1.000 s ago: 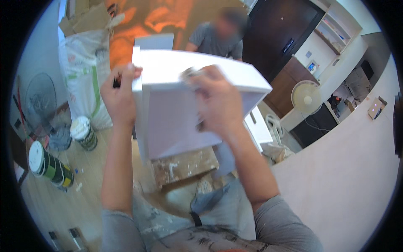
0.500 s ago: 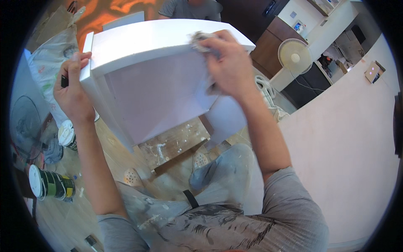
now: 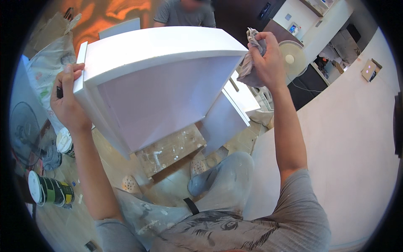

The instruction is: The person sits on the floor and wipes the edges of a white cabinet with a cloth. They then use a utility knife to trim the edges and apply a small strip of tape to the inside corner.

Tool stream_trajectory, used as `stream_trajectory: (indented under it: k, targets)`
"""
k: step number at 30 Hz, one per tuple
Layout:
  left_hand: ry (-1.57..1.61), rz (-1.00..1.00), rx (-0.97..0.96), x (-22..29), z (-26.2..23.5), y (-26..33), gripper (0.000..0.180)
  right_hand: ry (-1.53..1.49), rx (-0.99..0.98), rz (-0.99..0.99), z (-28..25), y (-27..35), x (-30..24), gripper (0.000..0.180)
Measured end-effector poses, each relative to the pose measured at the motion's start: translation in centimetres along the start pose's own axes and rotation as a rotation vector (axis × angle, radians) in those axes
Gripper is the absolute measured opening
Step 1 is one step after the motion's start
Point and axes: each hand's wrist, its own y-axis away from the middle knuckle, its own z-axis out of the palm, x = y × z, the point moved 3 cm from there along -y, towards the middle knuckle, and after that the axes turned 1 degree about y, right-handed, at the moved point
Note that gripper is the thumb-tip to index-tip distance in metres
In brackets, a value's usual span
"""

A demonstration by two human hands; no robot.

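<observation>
A large white furniture piece [image 3: 155, 47] with a curved edge stands tilted in front of me, above a wooden stool or step. My left hand [image 3: 71, 105] is closed round the left edge of its upper rim. Out of that fist pokes a small black object [image 3: 59, 92], whose kind I cannot make out. Near the right end of the piece, my right hand [image 3: 270, 61] grips a crumpled, greyish rag [image 3: 252, 69]. The rag hangs just beside the white corner; whether it touches is hard to tell.
Below the white piece is the paint-spattered wooden stool or step [image 3: 170, 152]. Buckets [image 3: 52, 189] stand on the floor at left, beside a bulky plastic sack [image 3: 47, 69]. Another person [image 3: 182, 17] is beyond the piece. A fan [image 3: 294, 59] and another white furniture part [image 3: 222, 122] are at right.
My right hand has moved right with the rag, from the curved rim to past its right end. The left hand keeps its hold, and the white piece has shifted slightly left in view.
</observation>
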Motion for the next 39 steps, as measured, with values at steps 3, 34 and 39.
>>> stream_trajectory:
  k: [3, 34, 39]
  targets:
    - [0.028, -0.002, -0.032, -0.1, -0.2, 0.0, 0.032, -0.217, -0.029, -0.075, 2.1, 0.1, -1.2, 0.026]
    - [0.264, -0.028, -0.058, 0.6, 1.1, 1.5, 0.022, -0.108, -0.034, -0.067, 7.0, 3.5, -10.2, 0.030]
    - [0.242, -0.026, -0.072, 0.2, 0.9, 1.4, 0.022, -0.373, -0.051, -0.315, 11.1, 4.8, -18.8, 0.037]
